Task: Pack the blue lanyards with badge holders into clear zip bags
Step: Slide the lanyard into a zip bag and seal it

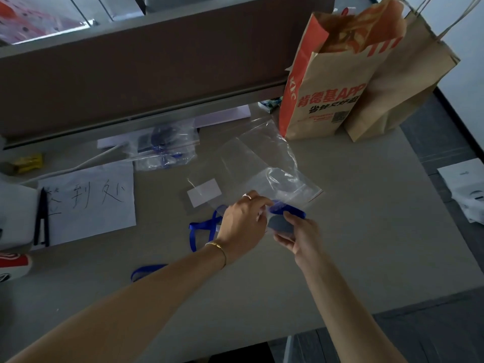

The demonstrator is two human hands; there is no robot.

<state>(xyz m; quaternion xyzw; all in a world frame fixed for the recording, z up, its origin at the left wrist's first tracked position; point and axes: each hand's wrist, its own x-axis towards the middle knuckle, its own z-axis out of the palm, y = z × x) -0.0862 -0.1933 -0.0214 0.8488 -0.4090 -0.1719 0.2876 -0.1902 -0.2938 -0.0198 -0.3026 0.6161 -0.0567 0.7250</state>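
Note:
A clear zip bag lies slanted on the grey table, its open mouth toward me. My left hand pinches the bag's near edge by a bundled blue lanyard. My right hand grips that bundle with its grey badge holder right at the bag's mouth. A loose stretch of blue lanyard ribbon trails left on the table, partly hidden by my left arm. A badge holder with a white card lies under the bag's left corner.
Filled zip bags with blue lanyards lie at the back by the partition. Two paper bags stand at the back right. A handwritten sheet and pens lie left. White packages sit at far right.

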